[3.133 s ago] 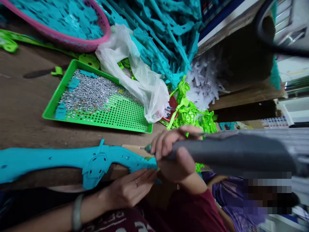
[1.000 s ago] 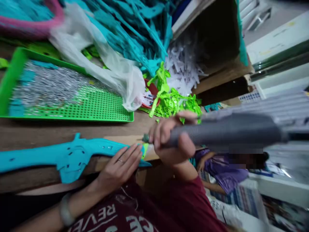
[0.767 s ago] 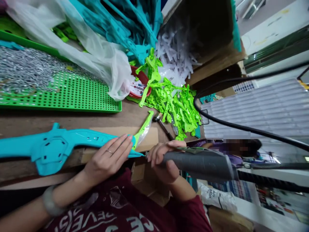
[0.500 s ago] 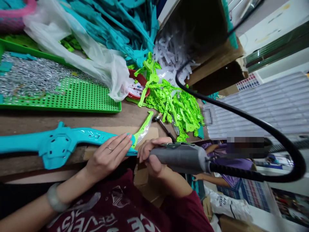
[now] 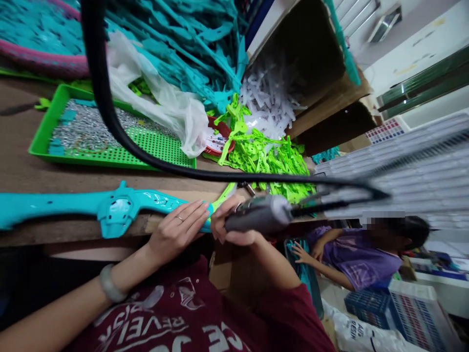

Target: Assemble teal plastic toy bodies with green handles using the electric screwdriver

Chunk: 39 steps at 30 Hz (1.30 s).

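Note:
A long turquoise plastic toy piece [image 5: 164, 200] with a wide guard-like part lies along the table edge. My left hand [image 5: 181, 227], with a ring and a wrist bangle, holds its right end, the fingers together over the top. My right hand [image 5: 234, 222] is wrapped round a grey electric screwdriver [image 5: 260, 213], blurred by motion. The tool lies sideways with its front toward the piece's end; its tip is hidden by my fingers. A black cable [image 5: 205, 175] runs from its back and loops across the view.
A green tray [image 5: 161, 151] holds many small screws. Nearby are a red bowl [image 5: 216, 139], lime-green plastic parts [image 5: 271, 156], white parts [image 5: 264, 93] in a carton and a turquoise heap [image 5: 183, 49]. A hammer-like tool [image 5: 249, 188] lies partly hidden. Another person [image 5: 359, 259] works at right.
My view has shifted, so the scene sits further right and more of the other person shows. The cable has swung across the table. Both hands keep their holds; the screwdriver looks more blurred.

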{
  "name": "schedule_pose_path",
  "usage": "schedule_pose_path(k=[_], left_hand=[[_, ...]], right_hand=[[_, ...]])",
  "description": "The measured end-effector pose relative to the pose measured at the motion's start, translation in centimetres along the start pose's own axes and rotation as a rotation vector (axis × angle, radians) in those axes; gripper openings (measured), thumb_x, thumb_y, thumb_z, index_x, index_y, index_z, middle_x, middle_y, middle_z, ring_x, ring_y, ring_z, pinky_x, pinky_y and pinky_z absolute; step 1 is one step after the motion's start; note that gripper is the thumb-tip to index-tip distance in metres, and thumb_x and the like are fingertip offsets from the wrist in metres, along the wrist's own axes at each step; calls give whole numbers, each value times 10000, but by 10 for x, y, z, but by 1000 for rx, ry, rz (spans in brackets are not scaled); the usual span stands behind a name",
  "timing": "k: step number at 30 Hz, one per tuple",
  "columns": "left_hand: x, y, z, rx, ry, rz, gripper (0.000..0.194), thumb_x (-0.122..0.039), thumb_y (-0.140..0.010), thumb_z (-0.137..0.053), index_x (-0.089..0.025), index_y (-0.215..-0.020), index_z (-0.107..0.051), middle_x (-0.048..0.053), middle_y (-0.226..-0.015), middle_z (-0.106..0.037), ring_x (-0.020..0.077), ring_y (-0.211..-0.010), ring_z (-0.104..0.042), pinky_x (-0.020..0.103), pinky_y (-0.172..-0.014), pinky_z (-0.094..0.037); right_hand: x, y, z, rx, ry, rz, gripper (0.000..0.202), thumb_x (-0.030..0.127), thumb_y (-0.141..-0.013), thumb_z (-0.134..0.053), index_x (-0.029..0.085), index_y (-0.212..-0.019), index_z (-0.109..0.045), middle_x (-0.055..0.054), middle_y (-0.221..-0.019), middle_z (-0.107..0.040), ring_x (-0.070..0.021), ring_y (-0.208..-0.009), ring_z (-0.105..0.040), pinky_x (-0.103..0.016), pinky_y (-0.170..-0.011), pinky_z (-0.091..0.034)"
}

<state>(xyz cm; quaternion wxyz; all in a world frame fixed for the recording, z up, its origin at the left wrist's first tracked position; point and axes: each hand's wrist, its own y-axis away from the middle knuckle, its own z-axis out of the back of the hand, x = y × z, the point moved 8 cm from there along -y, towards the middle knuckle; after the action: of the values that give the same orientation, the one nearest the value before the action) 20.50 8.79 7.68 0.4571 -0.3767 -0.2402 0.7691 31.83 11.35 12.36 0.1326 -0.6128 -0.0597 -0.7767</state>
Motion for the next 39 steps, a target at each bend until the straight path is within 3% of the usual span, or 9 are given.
schedule_pose_path(k=[7, 11, 13, 16, 18, 21, 26, 31, 39], left_hand=[[-31, -28, -6, -1, -30, 5, 338, -169, -950, -557, -8, -1245, -593, 254, -1261, -664, 331, -1276, -584, 497, -1076, -464], [-38, 7, 65, -95, 32, 6, 238, -176, -939, -581, -116, -1162, -636, 133, -1230, -706, 229, -1256, -599, 393, -1065, -500], [-5, 60, 126, -354, 154, 355, 166, -126, -893, -633, -198, -1040, -664, 46, -1012, -752, 188, -1042, -690, 338, -930, -571], [57, 189, 183, -844, 299, 1278, 125, -319, -864, -718, -227, -921, -656, 9, -902, -691, 176, -900, -687, 256, -743, -591], [77, 229, 181, -972, 616, 1540, 273, -448, -823, -750, -236, -972, -664, 21, -1017, -684, 213, -1025, -672, 277, -768, -603], [104, 213, 165, -927, 997, 1539, 442, -532, -778, -771, -220, -1075, -674, 70, -1214, -683, 296, -1182, -622, 411, -885, -597], [121, 169, 151, -869, 1115, 1445, 473, -564, -754, -781, -153, -980, -720, 114, -1116, -742, 310, -1178, -632, 426, -974, -545], [107, 170, 150, -840, 1174, 1479, 478, -565, -799, -743, -173, -1071, -711, 117, -1207, -714, 331, -1192, -624, 478, -937, -568], [110, 172, 149, -811, 1287, 1469, 435, -487, -857, -717, -182, -1167, -699, 95, -1245, -704, 295, -1238, -602, 454, -1104, -457]], right_hand=[[45, -117, 17, -290, -308, 242, 399, 475, -788, -697, 217, -1040, -526, 104, -534, -495, -102, -417, -491, -243, -486, -454], [49, -145, 6, -200, -1, 174, 420, 491, -824, -644, 214, -1128, -560, -2, -806, -647, -168, -713, -655, -329, -699, -551], [61, -117, 22, -249, 345, 240, 443, 444, -816, -688, 232, -1183, -558, -86, -1086, -648, -230, -997, -656, -399, -857, -552], [74, -56, 37, -220, 906, 350, 415, 402, -833, -701, 227, -1189, -579, -142, -1145, -629, -310, -1101, -616, -506, -943, -512], [64, -28, 20, 55, 1057, 293, 358, 380, -866, -678, 233, -1181, -593, -131, -1092, -657, -288, -1014, -655, -460, -872, -553], [59, -20, -39, 352, 1068, 297, 268, 356, -918, -622, 247, -1163, -622, -113, -1068, -685, -257, -962, -669, -399, -790, -572], [53, -112, -147, 444, 634, 169, 234, 377, -954, -573, 192, -1058, -672, -88, -994, -702, -217, -927, -652, -378, -836, -546], [3, -189, -222, 543, 315, -150, 323, 343, -933, -590, 117, -1139, -691, -100, -1049, -729, -181, -869, -667, -312, -783, -539], [-3, -188, -252, 730, 203, -124, 409, 384, -958, -570, 164, -1296, -635, -92, -1146, -663, -209, -1044, -601, -340, -877, -498]])
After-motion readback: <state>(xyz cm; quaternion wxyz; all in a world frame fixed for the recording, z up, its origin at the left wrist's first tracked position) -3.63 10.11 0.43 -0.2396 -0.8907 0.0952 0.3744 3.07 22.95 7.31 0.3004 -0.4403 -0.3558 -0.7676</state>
